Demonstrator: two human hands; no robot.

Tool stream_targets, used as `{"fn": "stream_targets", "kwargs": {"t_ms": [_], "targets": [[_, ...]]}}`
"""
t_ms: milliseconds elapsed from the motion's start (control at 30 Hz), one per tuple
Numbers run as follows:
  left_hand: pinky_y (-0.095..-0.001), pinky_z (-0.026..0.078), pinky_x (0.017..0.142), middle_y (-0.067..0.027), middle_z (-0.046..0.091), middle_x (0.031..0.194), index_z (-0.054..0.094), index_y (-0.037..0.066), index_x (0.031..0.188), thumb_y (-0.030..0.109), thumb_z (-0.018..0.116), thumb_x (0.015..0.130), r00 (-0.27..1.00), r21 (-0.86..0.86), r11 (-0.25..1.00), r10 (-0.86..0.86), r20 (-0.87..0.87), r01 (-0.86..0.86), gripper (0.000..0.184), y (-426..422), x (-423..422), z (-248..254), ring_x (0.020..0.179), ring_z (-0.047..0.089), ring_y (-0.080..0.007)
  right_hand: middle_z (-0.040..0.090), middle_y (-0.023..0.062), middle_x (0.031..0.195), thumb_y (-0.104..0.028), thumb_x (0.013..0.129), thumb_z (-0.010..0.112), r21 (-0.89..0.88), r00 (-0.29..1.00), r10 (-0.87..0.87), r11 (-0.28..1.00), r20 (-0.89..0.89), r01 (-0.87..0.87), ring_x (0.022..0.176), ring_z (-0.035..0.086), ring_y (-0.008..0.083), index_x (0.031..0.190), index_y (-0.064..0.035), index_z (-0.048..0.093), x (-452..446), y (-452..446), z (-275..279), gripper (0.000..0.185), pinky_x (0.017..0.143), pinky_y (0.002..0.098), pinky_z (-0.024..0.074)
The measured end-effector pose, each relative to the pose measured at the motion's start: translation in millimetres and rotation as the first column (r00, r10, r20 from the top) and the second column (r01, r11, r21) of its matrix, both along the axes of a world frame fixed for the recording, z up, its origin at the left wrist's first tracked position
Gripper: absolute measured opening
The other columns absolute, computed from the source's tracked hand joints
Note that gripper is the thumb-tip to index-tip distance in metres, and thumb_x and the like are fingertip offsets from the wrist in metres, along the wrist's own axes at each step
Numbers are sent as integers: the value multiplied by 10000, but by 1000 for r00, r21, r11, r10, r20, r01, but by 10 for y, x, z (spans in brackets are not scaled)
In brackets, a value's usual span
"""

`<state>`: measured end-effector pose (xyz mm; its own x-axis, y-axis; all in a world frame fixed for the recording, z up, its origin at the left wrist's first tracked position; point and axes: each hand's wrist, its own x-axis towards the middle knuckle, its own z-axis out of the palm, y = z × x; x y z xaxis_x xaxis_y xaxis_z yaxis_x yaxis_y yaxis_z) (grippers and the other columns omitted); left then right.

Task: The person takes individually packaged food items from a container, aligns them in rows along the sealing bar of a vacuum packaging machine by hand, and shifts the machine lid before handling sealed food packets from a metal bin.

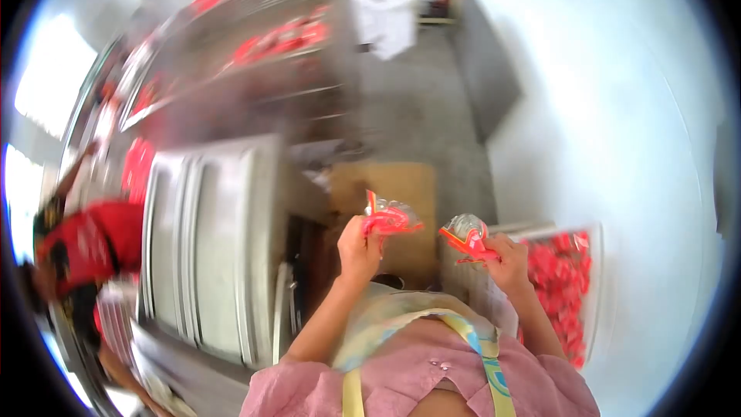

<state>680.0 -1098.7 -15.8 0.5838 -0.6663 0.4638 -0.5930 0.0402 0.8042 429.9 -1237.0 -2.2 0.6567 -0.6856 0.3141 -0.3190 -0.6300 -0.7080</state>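
My left hand (pixel 360 249) is closed around a red packet (pixel 392 218) with a clear part that shows something pale inside. Closed on a second red and clear packet (pixel 467 235) is my right hand (pixel 507 261). Both packets are held up in front of my apron, apart from each other. Below and to the right of my right hand, a white-rimmed crate (pixel 596 278) holds many red packets (pixel 557 293).
Left of me is a metal cabinet or table (pixel 216 239) with ridged panels. A person in a red top (pixel 89 243) bends at the far left. Blurred racks with red packets (pixel 285 37) stand ahead. Brown cardboard (pixel 417 185) lies on the floor; a white wall (pixel 641 108) is at right.
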Motion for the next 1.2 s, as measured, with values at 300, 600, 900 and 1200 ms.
{"fn": "stream_targets", "kwargs": {"t_ms": [300,600,900,1200], "targets": [[-394,413,570,-122,537,714,601,42,868,110,532,894,506,-3,513,848,158,-858,100,2340,1534,-211,643,527,-303,574,50,789,-58,682,638,-472,489,865,388,-110,-792,568,565,244,930,-155,636,3544,836,97,266,482,359,441],[-408,449,592,-113,564,753,608,93,871,141,613,810,252,98,233,923,291,-968,78,3197,2067,-500,701,558,-307,539,37,739,-72,697,615,-627,104,982,-18,-158,-779,606,573,238,857,-169,620,5565,2195,-269,187,480,356,437],[-389,462,670,-78,540,792,592,109,961,137,672,669,539,340,426,741,401,-838,304,2889,1857,-602,792,544,-274,567,86,930,-90,699,653,-444,-70,987,-127,-143,-887,803,568,276,1002,-107,640,5605,2163,-739,304,682,393,456],[-387,431,763,-113,597,921,440,5,1299,435,781,648,433,402,341,886,164,-850,851,2983,1471,-389,836,553,-288,582,134,1169,-231,688,738,-173,-159,960,-201,-231,-964,992,588,326,1178,-77,583,5717,1818,-347,536,821,397,477]]}}
